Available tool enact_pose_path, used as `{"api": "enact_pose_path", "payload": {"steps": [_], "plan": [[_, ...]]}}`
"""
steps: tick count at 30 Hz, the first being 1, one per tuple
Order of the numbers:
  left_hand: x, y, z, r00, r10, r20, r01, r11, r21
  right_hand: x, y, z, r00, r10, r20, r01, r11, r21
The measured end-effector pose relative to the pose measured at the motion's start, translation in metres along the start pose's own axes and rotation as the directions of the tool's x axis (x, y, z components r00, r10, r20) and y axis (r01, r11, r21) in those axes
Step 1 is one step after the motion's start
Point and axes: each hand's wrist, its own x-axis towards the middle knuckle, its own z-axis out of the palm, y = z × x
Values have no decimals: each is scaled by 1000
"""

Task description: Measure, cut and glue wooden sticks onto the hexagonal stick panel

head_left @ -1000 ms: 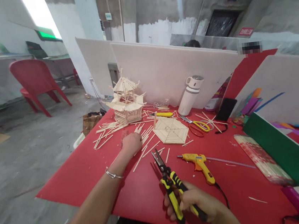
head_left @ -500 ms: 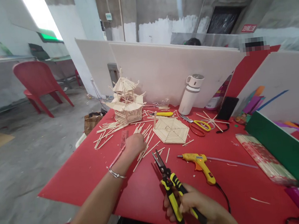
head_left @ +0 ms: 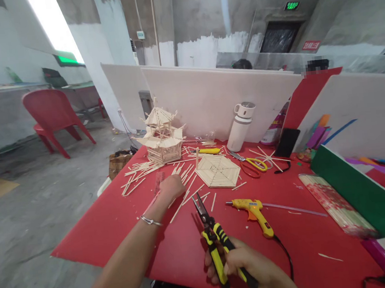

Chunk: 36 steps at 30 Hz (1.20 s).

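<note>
My right hand (head_left: 239, 262) is wrapped around the yellow-and-black handles of a pair of pliers (head_left: 207, 220), whose jaws are slightly parted and point away from me. Over a scatter of thin wooden sticks (head_left: 188, 183), my left hand (head_left: 172, 188) is closed and curled down; its fingertips are hidden, so what it grips cannot be made out. A clear pinkish ruler (head_left: 159, 180) lies just beside it. To the right of the sticks is a flat hexagonal panel of wooden sticks (head_left: 218, 171), with a short post at its left corner. A stick pagoda model (head_left: 162, 135) stands behind.
A yellow glue gun (head_left: 254, 208) with its cord lies on the red table (head_left: 119, 229). Scissors (head_left: 255, 165), a yellow cutter (head_left: 209, 151), a white bottle (head_left: 241, 127), a dark phone (head_left: 287, 142) and a stick pack (head_left: 336, 202) surround the panel. White boards (head_left: 207, 92) close off the back.
The camera view has shifted slightly, with the scene moving down and left. Both hands keep nearly the same places over the table, and the pliers stay in my right hand.
</note>
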Motion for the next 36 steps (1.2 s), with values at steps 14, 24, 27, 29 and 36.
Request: {"api": "enact_pose_path", "payload": {"steps": [14, 24, 27, 29, 36], "plan": [[0, -34, 21, 994, 37, -106, -93, 804, -587, 13, -2, 8, 1000, 10, 22, -10, 999, -34], [-11, -27, 19, 945, 197, -260, -316, 750, -581, 19, -6, 11, 998, 4, -59, -4, 1000, 1], [-10, -26, 22, 920, 225, -320, -379, 711, -592, 21, -6, 9, 998, -22, -62, 22, 1000, 5], [-9, -24, 25, 926, 206, -316, -370, 654, -660, 21, -6, 8, 998, -36, -58, 36, 999, 2], [-10, -14, 24, 973, 98, -211, -232, 390, -891, 20, -6, 12, 995, -12, -100, 12, 1000, -2]]}}
